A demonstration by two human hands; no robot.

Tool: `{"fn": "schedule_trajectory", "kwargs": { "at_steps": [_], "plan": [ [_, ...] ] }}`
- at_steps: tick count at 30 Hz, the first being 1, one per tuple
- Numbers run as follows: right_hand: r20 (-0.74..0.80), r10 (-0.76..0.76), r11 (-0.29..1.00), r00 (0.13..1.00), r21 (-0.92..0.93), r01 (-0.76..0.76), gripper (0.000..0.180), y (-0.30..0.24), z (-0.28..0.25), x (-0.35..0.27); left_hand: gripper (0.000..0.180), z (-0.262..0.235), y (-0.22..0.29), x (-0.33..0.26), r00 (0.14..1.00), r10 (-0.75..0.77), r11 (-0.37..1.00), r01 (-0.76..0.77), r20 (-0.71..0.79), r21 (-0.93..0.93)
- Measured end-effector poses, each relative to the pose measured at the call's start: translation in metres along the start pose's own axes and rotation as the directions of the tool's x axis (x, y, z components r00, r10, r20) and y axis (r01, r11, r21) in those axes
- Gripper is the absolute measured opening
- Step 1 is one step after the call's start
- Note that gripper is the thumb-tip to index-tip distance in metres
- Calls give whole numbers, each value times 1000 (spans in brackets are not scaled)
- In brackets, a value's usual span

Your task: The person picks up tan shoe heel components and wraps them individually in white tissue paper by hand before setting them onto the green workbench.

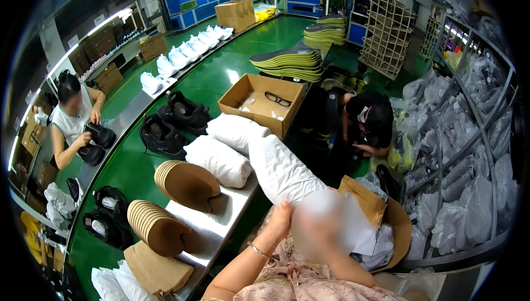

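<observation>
My left hand (pixel 280 221) is closed on the near end of a long, crumpled white paper bundle (pixel 280 166), thumb up along its side. Close beside it, my right hand (pixel 323 237) is smeared by a blur, so its fingers do not show. The bundle slants away from me over the metal table edge. Another rolled white bundle (pixel 220 163) lies at its left on the table. Below my right hand, an open carton (pixel 402 235) holds white paper sheets (pixel 361 235).
Curved brown cardboard pieces (pixel 187 184) stand at left near black shoes (pixel 163 135). A cardboard box (pixel 259 88) with glasses sits ahead, before stacked insoles (pixel 290 61). One co-worker (pixel 74 110) handles shoes at left; another (pixel 372 121) crouches by a rack of bagged items (pixel 458 190).
</observation>
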State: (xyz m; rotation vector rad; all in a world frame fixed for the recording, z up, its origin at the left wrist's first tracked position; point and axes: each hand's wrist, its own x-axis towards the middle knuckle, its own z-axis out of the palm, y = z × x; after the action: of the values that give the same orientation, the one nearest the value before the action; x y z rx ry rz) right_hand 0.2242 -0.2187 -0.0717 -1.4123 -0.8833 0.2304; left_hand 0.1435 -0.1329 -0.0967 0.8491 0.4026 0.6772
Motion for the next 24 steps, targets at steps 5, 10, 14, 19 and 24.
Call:
{"fn": "schedule_trajectory", "kwargs": {
  "at_steps": [5, 10, 14, 19, 24],
  "plan": [
    [0, 128, 982, 992, 142, -127, 82, 5, -24, -2, 81, 0, 9, -2, 943, 294, 923, -238, -154, 301],
    [279, -442, 789, 853, -331, 517, 81, 10, -66, 19, 51, -4, 69, -10, 673, 726, 169, -375, 142, 911],
    [448, -471, 738, 760, -273, 618, 81, 12, -78, 17, 47, 0, 67, 1, 751, 638, 250, -410, 168, 877],
    [440, -457, 837, 773, -80, 541, 83, -22, -83, 22, 31, -9, 71, -1, 995, 29, 992, -17, -97, 123],
    [402, -216, 971, 890, -2, 237, 83, -22, -65, 10, 26, -13, 82, -5, 998, -66, 945, 55, -23, -323]
  ]
}}
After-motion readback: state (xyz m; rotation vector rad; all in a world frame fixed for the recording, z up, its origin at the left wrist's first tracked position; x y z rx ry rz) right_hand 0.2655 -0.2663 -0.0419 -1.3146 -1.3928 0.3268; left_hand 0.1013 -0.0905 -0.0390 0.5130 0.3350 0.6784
